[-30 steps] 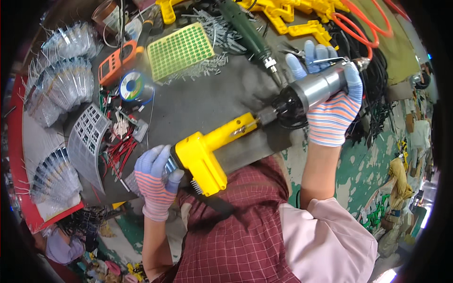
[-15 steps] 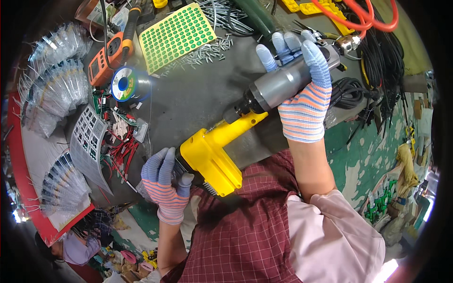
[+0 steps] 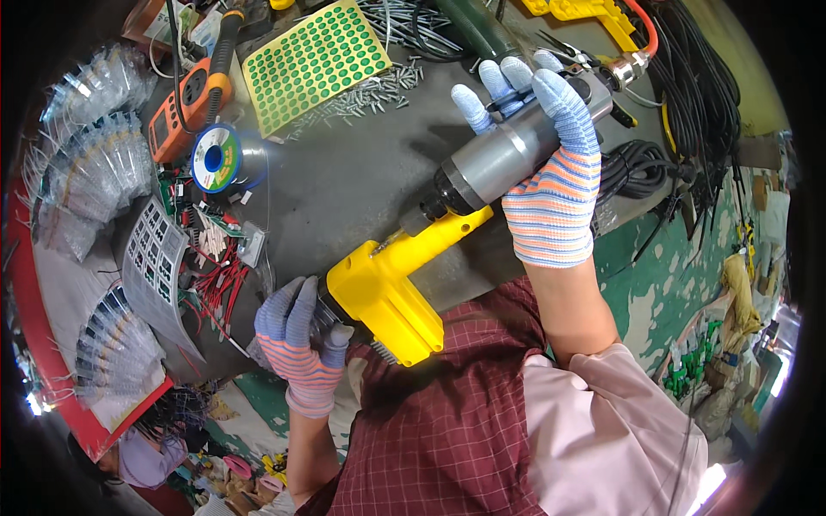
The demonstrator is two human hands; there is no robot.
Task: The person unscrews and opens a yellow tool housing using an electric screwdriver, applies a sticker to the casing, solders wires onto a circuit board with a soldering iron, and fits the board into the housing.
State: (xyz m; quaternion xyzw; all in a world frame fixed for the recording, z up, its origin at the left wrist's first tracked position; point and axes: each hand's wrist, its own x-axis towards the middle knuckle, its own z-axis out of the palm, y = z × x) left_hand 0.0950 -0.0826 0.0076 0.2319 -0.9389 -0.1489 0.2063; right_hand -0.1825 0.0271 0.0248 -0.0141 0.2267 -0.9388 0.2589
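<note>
The power tool lies diagonally, its grey barrel wrapped by the right hand up-right, its yellow butt end pinched by the left hand down-left.

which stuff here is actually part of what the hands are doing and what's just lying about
In hand:
- power tool, grey barrel held by right hand
- its yellow handle, left hand at its end

Lying about:
- sheet of green dots
- loose screws
- solder spool
- orange meter
- black cables
- red wires
</note>
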